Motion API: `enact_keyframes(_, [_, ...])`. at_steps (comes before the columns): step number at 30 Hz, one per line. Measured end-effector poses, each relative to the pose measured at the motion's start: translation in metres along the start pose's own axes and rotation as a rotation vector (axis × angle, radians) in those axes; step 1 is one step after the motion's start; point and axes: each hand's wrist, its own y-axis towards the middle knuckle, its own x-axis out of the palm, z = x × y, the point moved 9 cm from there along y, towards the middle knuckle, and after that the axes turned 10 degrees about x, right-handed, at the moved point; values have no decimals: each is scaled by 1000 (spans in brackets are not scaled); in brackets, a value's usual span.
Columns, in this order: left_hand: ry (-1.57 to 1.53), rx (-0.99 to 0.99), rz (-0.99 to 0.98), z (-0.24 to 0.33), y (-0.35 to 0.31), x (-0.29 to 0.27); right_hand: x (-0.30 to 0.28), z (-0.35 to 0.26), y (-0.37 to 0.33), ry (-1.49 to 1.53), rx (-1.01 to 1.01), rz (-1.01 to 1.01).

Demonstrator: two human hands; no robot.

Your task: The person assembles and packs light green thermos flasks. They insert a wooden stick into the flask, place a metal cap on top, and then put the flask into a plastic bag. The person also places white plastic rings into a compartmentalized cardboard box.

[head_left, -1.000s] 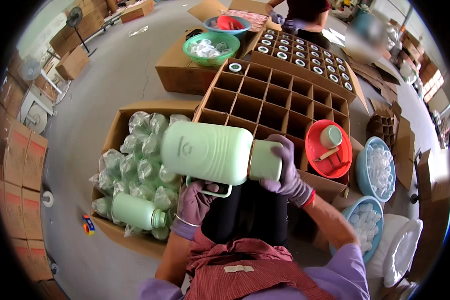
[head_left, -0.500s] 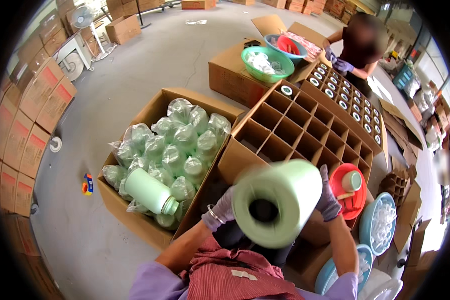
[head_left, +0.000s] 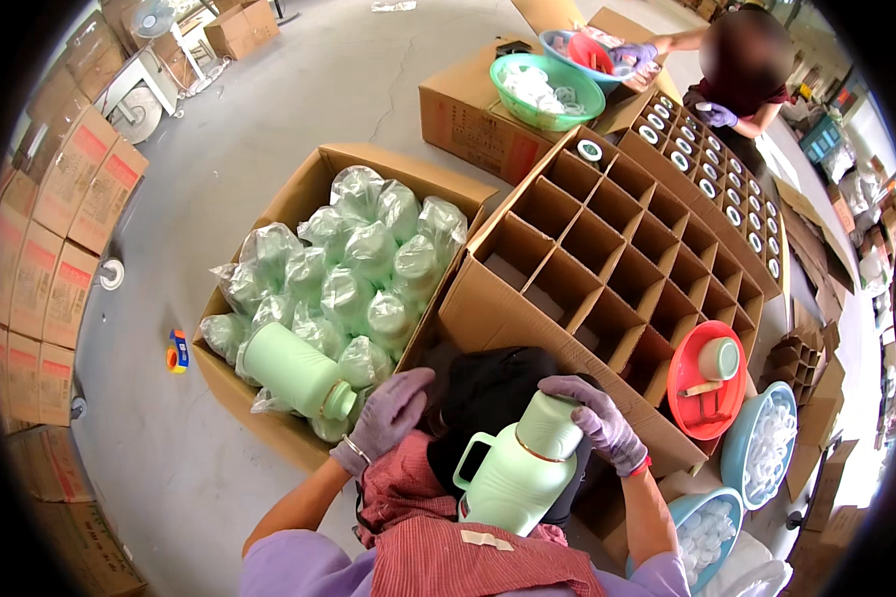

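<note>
A mint-green thermos jug [head_left: 513, 488] with a side handle stands tilted on my lap. My right hand [head_left: 607, 423] is closed around the matching cup-shaped lid [head_left: 550, 426] at its top. To the left, my left hand [head_left: 388, 413] is off the jug, fingers stretched out and holding nothing. Just beside that hand, a bare green flask [head_left: 294, 368] lies on top of several plastic-bagged green flasks [head_left: 346, 298] in an open carton [head_left: 269, 423]. Clothing and the right hand hide part of the jug's base and lid.
Ahead stands a divided carton [head_left: 523, 323] with a single flask [head_left: 588, 151] in its far corner. A red basin [head_left: 685, 398] holding a green cup [head_left: 720, 358] rests on its right side. Blue basins [head_left: 788, 448] of small white parts sit at right. A co-worker [head_left: 742, 70] stands beyond.
The jug has swung from bottom-toward-me to upright and come down onto my lap. My left hand has let go and moved left. The co-worker's arm now reaches to the far blue basin.
</note>
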Motion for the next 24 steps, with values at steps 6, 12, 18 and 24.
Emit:
enact_keyframes(6, [-94, -331, 1, -67, -14, 37, -58, 19, 17, -56, 86, 250])
enact_keyframes(12, [437, -525, -422, -179, -65, 133, -51, 39, 51, -294, 311, 146])
enact_keyframes(18, [261, -652, -127, -195, -34, 119, -54, 49, 56, -237, 209, 159])
enact_keyframes(24, [-804, -368, 442, -107, 73, 4, -52, 32, 55, -20, 184, 190])
